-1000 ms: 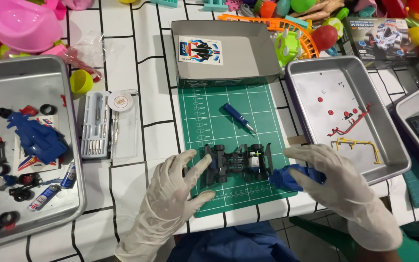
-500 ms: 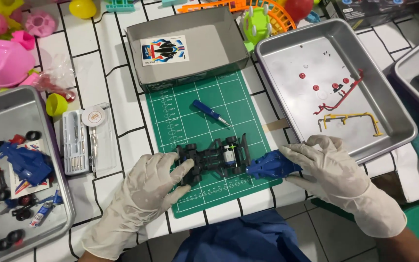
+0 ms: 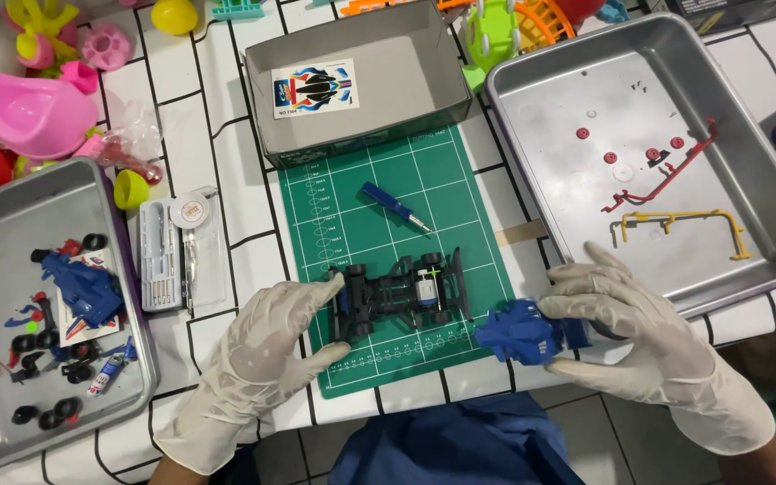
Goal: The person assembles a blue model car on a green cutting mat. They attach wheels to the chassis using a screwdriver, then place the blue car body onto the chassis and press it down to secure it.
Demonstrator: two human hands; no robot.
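Black toy-car chassis [image 3: 399, 296] on green cutting mat [image 3: 379, 224], left hand [image 3: 267, 350] touching it open, right hand [image 3: 626, 328] gripping blue shell [image 3: 518, 332].

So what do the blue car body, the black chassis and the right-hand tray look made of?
Blue car body: likely moulded plastic, glossy highlights. Black chassis: probably matte plastic, dull surface. Right-hand tray: apparently metal, brushed silver sheen with soft reflections.
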